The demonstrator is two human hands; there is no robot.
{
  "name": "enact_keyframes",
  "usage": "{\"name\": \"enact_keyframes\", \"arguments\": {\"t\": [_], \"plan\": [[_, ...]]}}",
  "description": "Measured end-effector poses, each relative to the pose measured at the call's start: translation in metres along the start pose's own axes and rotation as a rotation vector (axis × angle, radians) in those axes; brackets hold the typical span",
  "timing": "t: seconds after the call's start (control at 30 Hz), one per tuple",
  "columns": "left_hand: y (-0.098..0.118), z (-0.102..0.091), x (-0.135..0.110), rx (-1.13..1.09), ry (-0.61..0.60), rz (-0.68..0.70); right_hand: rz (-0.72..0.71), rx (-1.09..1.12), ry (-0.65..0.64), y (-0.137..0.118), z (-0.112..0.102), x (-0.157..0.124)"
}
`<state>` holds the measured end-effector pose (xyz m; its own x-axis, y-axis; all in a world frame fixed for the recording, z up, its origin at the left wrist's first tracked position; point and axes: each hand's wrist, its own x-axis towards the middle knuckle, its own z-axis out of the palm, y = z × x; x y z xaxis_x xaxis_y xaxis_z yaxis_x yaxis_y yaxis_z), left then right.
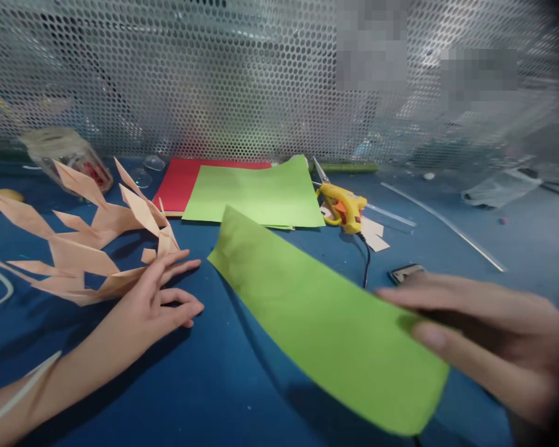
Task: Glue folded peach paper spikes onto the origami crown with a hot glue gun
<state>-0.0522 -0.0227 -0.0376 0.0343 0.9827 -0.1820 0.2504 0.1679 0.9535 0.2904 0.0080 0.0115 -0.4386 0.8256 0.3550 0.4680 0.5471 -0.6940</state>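
Observation:
A long strip of light green paper is pinched at its right end between the thumb and fingers of my right hand, which is somewhat blurred. The strip curves, and its far left end is lifted off the table. My left hand rests on the blue table with its fingers spread, holding nothing. Beside and partly behind it lies a peach paper crown shape with several pointed leaf-like pieces standing up from a bent band.
Green paper sheets lie over red paper at the back. Right of them are a yellow glue gun, scissors, paper scraps and a clear stick. A glass jar leans behind the crown. Perforated metal mesh closes off the back.

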Motion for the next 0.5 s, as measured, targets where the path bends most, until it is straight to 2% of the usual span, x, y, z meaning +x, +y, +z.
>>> {"name": "enact_keyframes", "arguments": {"t": [0.1, 0.13, 0.17, 0.23, 0.33, 0.5], "plan": [[-0.006, -0.001, 0.002, -0.101, -0.076, -0.021, -0.02, 0.413, -0.242, -0.013, 0.012, -0.003], [-0.008, -0.002, 0.001, -0.127, -0.105, -0.022, 0.004, 0.586, -0.323, -0.017, 0.017, -0.002], [-0.01, -0.002, 0.001, -0.152, -0.137, -0.023, 0.073, 0.714, -0.507, -0.022, 0.023, 0.0], [-0.011, -0.003, -0.002, -0.199, -0.205, -0.028, 0.161, 0.868, -0.677, -0.03, 0.035, 0.006], [-0.007, -0.003, -0.008, -0.241, -0.269, -0.054, 0.26, 0.787, -0.669, -0.033, 0.051, 0.012], [0.002, -0.002, -0.016, -0.267, -0.275, -0.154, 0.373, 0.635, -0.591, -0.024, 0.076, 0.004]]}}
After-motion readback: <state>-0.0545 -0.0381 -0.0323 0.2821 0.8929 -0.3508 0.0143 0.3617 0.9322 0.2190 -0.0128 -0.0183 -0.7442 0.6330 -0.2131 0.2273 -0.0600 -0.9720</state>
